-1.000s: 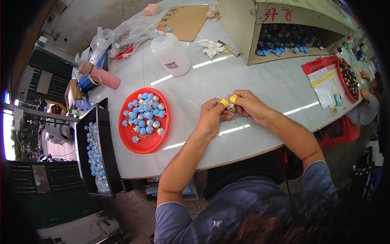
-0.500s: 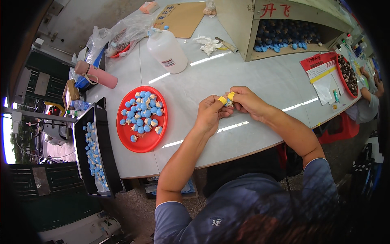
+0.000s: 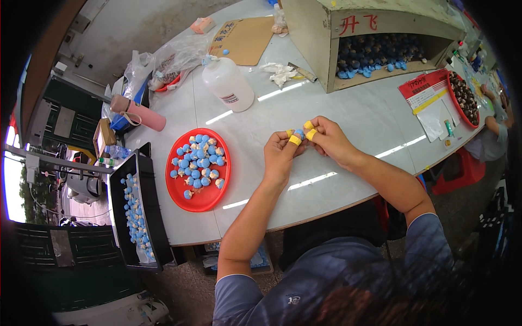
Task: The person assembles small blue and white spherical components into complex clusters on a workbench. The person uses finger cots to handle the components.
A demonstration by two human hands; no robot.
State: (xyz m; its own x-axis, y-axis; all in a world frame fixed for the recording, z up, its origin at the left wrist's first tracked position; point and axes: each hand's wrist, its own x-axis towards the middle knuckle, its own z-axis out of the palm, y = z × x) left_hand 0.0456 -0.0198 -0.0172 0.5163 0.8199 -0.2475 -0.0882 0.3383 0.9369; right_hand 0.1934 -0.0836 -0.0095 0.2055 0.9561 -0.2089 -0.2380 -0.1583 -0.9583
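My left hand [image 3: 279,155] and my right hand [image 3: 327,138] meet over the white table [image 3: 375,117], both pinching one small blue piece [image 3: 299,133] between fingertips that wear yellow finger covers. To the left of my left hand lies a red round plate [image 3: 202,198] holding several small blue and tan pieces [image 3: 198,161]. A black tray [image 3: 152,214] with several more blue pieces stands at the table's left edge.
A white plastic bottle [image 3: 229,84] stands behind the plate. An open wooden box [image 3: 326,51] full of blue pieces is at the back right. A pink cylinder [image 3: 142,114], plastic bags and a cardboard sheet [image 3: 244,38] lie far left. Another person [image 3: 495,122] sits at the right by a red bowl [image 3: 462,98].
Both hands stay together on the small piece; the fingers shift only slightly. Nothing else on the table has moved.
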